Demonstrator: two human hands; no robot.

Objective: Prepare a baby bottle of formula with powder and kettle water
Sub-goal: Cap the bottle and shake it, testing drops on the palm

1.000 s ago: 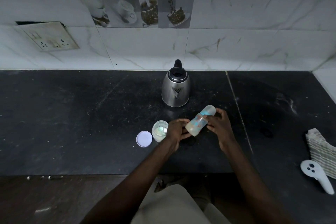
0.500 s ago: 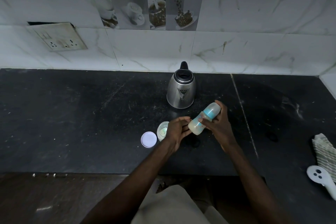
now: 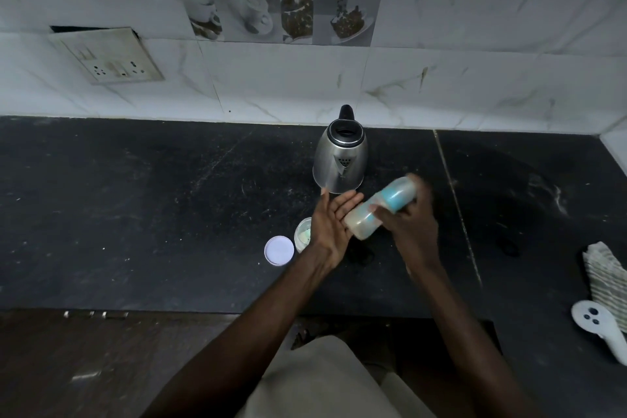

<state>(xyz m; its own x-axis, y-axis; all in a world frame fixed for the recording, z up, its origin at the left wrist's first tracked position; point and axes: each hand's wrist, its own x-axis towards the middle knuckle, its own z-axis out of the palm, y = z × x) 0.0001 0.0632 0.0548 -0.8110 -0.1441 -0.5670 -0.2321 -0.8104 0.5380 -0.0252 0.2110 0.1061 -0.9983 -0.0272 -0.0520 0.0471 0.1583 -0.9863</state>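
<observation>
My right hand [image 3: 410, 224] grips a baby bottle [image 3: 380, 207] with a blue collar and clear cap, tilted so its cap points up and to the right. Pale liquid fills its lower body. The bottle's base rests against the flat palm of my left hand [image 3: 330, 220], whose fingers are spread. The bottle and right hand look motion-blurred. A steel kettle [image 3: 341, 159] stands just behind the hands. An open small powder jar [image 3: 303, 234] sits left of my left wrist, with its round white lid [image 3: 279, 250] lying beside it.
The black stone counter [image 3: 152, 214] runs to a marble-tiled wall with a socket plate [image 3: 108, 56] at the left. At the right edge lie a striped cloth [image 3: 605, 278] and a white handheld controller [image 3: 599, 329]. The counter's front edge is near my body.
My left hand has let go of the bottle's base and flattened out with the palm against it. The right hand has slid its grip around the bottle's middle. The camera has tilted slightly.
</observation>
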